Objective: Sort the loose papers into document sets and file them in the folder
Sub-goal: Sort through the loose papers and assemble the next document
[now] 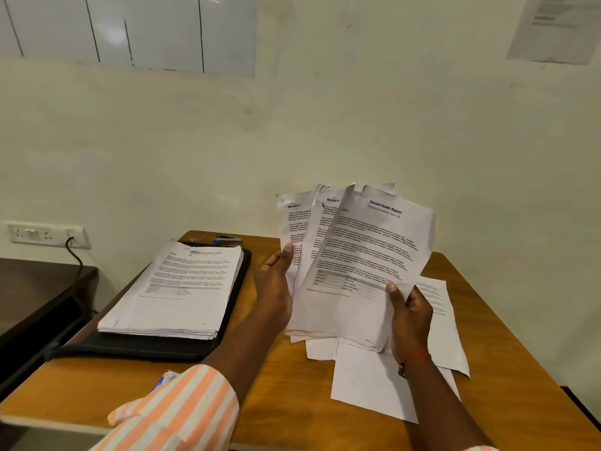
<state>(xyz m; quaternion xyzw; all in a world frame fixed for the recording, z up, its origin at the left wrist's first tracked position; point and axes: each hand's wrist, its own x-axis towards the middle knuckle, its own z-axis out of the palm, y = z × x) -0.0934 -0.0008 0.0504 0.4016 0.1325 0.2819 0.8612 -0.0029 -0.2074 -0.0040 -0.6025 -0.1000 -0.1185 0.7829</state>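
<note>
Both hands are up off the table (279,405) holding a fan of sheets (312,242). The left hand (273,281) pinches the fan's left edge, thumb on the front, fingers hidden behind. The right hand (411,315) pinches the lower right corner of the cover page (367,271), headed "Sample Health Report", same thumb-front grip. Section 2 and Section 4 headings peek out behind it (page order looks unchecked, and I can't tell if a Section 3 is in there). A sorted stack (182,284) sits on the black folder (156,351) to the left, and more loose papers (374,385) lie on the table under the right hand. Risks: the sheets are limp and creased, held only at the edges, so a back page could slip out of the fan and drop into the unsorted pile. Squaring up now may lock in a wrong order or a missing section. The stack is tall and overhangs the folder edge, so a careless drop on top could slide it. The stapler (227,238) is far back, so reaching it means a one-handed grip.
</note>
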